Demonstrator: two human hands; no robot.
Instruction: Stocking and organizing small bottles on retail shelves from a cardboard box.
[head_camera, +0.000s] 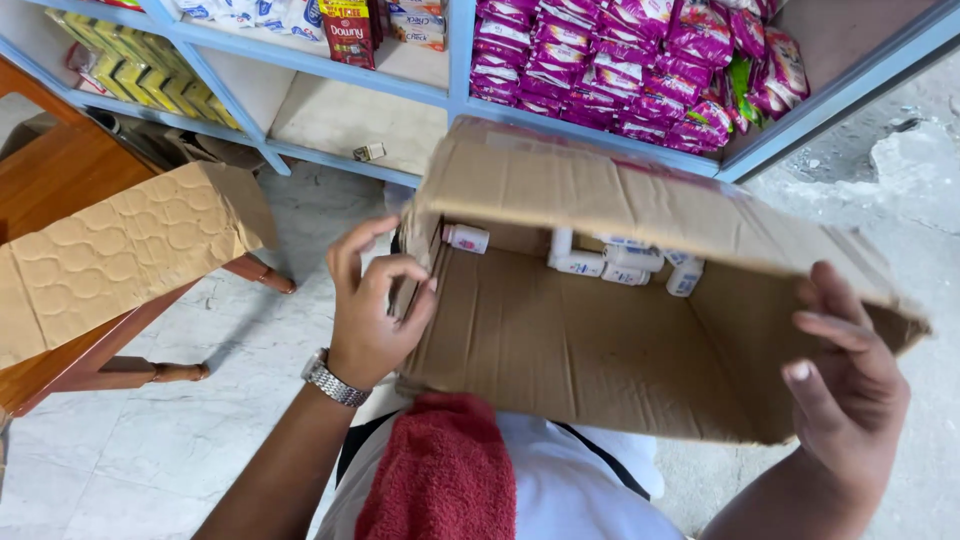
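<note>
I hold a large brown cardboard box (580, 350) tipped on its side, its open mouth toward me. My left hand (375, 310) grips the box's left edge, a metal watch on its wrist. My right hand (845, 385) holds the right edge, fingers spread along the wall. Several small white bottles (610, 262) lie gathered at the far inner end of the box, and one white bottle (466, 238) with a pink label sits apart to the left. A red towel (440, 470) hangs on my chest just below the box.
A blue-framed shelf (455, 95) ahead holds stacked pink sachet packs (620, 70), yellow packs (150, 80) and a red pouch (348, 30). At left stands a wooden table (60, 180) with embossed cardboard (110, 255) draped over it. The floor (200, 440) is pale marble.
</note>
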